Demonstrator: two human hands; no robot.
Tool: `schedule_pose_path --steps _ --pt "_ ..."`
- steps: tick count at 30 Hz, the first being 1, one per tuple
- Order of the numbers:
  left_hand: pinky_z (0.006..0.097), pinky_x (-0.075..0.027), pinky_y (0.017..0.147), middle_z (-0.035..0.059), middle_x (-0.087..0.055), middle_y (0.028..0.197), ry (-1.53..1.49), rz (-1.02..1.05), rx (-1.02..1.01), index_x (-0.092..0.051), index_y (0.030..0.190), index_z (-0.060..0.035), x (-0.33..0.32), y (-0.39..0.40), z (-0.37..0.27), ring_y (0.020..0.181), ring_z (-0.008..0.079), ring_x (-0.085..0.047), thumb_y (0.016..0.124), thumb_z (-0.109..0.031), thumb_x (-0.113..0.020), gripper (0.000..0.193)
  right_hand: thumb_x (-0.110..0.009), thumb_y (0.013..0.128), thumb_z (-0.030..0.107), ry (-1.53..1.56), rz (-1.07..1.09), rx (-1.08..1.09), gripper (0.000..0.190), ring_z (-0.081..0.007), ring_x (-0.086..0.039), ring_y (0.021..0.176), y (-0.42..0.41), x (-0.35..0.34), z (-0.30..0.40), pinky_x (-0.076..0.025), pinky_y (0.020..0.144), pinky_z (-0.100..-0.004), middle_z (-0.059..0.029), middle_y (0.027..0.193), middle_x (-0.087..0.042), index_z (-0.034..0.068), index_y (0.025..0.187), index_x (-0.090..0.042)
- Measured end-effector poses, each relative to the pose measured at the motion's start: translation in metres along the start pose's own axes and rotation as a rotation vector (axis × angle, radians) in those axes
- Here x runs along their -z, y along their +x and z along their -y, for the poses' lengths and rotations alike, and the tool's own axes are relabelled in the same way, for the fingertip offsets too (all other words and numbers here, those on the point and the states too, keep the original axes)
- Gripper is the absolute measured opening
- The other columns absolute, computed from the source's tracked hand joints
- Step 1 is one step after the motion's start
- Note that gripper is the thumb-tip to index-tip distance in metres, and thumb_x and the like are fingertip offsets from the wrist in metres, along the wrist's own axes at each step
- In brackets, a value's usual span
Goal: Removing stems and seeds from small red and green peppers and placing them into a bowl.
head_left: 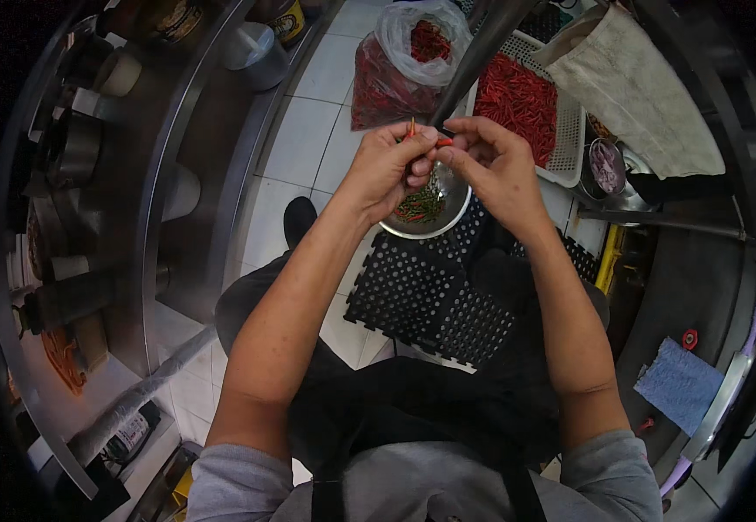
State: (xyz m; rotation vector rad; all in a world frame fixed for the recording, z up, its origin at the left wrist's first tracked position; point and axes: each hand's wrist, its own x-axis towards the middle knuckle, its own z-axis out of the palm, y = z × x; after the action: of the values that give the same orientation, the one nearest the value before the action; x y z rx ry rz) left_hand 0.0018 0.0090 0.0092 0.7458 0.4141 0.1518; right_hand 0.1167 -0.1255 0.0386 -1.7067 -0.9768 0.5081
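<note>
My left hand (pixel 394 160) holds a few red chili peppers between thumb and fingers, and one orange-red tip (pixel 412 126) points up past the index finger. My right hand (pixel 499 166) meets it from the other side, its fingers around the end of a red chili (pixel 444 141) that reaches across from the left hand. Below both hands, a round metal bowl (pixel 425 233) stands at floor level. Inside lie many green chili stems (pixel 420 207) with some red bits among them. The hands hide the bowl's far side.
A clear plastic bag of red chilies (pixel 394 85) and a white perforated basket (pixel 570 147) heaped with red chilies stand beyond a slanting metal leg (pixel 476 68). Beige cloth (pixel 639 91) hangs at right. Black rubber mats (pixel 417 293) cover floor tiles. Steel shelves (pixel 176 130) line the left.
</note>
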Motion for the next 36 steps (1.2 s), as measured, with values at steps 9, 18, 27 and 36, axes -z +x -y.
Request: schedule_pose_path --steps 9,18,27,36 --pt "0.0230 -0.034 0.048 0.0030 -0.056 0.076 -0.175 0.023 0.087 -0.061 0.104 0.0006 0.005 0.002 0.002 0.056 0.0093 -0.044 0.105 -0.038 -0.037 0.045 -0.055 0.098 0.021 0.818 -0.023 -0.382 0.020 -0.0173 -0.066 0.072 0.016 0.018 0.002 -0.056 0.064 -0.0286 -0.0073 0.085 -0.065 0.002 0.095 -0.058" --pt "0.0238 -0.039 0.052 0.0015 -0.059 0.077 -0.045 -0.312 -0.039 -0.065 0.105 0.0034 -0.019 0.003 0.011 0.059 0.0082 -0.049 0.104 -0.034 -0.044 0.042 -0.068 0.085 0.018 -0.061 0.223 -0.242 0.022 -0.0159 -0.063 0.064 0.013 -0.013 -0.002 -0.050 0.060 -0.0304 -0.0097 0.075 -0.068 -0.003 0.084 -0.064" --pt "0.0195 -0.032 0.047 -0.0027 -0.059 0.069 0.215 -0.279 -0.210 -0.067 0.091 -0.0026 -0.009 0.004 0.010 0.054 0.0041 -0.046 0.097 -0.026 -0.060 0.026 -0.061 0.087 0.013 -0.271 0.148 -0.064 0.018 -0.0346 -0.061 0.067 0.013 -0.016 0.009 -0.047 0.063 -0.0408 -0.0210 0.072 -0.060 -0.005 0.084 -0.057" --pt "0.0194 -0.025 0.040 -0.0029 -0.054 0.069 -0.147 0.117 0.108 -0.061 0.089 -0.0047 0.005 0.003 0.015 0.046 0.0038 -0.036 0.099 -0.029 -0.057 0.026 -0.058 0.093 0.014 -0.107 0.266 0.030 0.020 -0.0242 -0.052 0.062 -0.007 0.006 0.020 -0.043 0.060 -0.0370 -0.0178 0.069 -0.053 -0.004 0.085 -0.054"
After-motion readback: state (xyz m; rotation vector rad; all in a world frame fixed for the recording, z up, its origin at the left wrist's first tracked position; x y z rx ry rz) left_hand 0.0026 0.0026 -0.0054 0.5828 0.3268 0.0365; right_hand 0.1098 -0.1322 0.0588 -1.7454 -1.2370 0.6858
